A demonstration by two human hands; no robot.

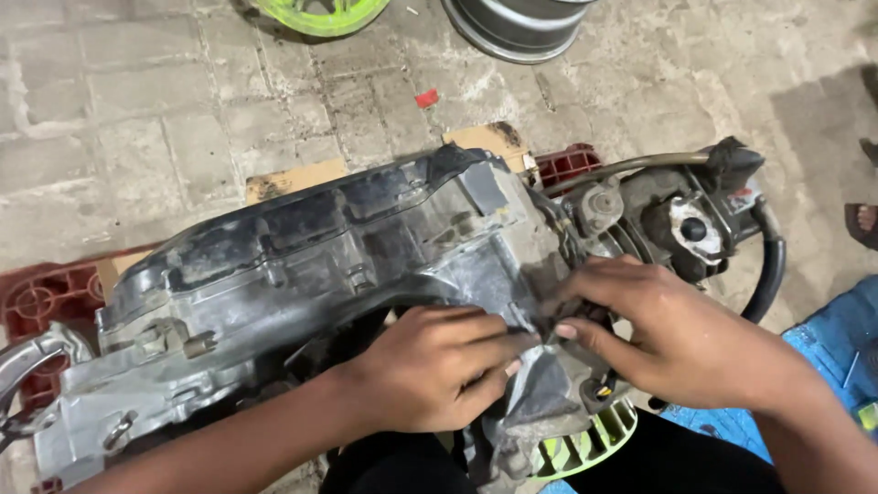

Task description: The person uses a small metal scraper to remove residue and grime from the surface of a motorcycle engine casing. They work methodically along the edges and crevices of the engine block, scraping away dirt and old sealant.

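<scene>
A large dirty grey scooter engine case (302,265) lies on its side across the middle of the view. My left hand (430,366) rests on its lower edge, fingertips pinching a small dark part at the case's seam. My right hand (668,334) meets it from the right, thumb and fingers closed on the same spot. Just right of the hands sit the cylinder head (681,224) and a curved black hose (773,270). A pale green cooling fan (585,444) shows below the hands. What the fingers pinch is too small to name.
The engine rests on red plastic crates (46,302) and cardboard (293,178) over a paved brick floor. A bright green wheel rim (320,14) and a silver rim (517,27) lie at the top. A blue cloth (832,352) lies at the right, with someone's sandalled foot (864,224) beyond.
</scene>
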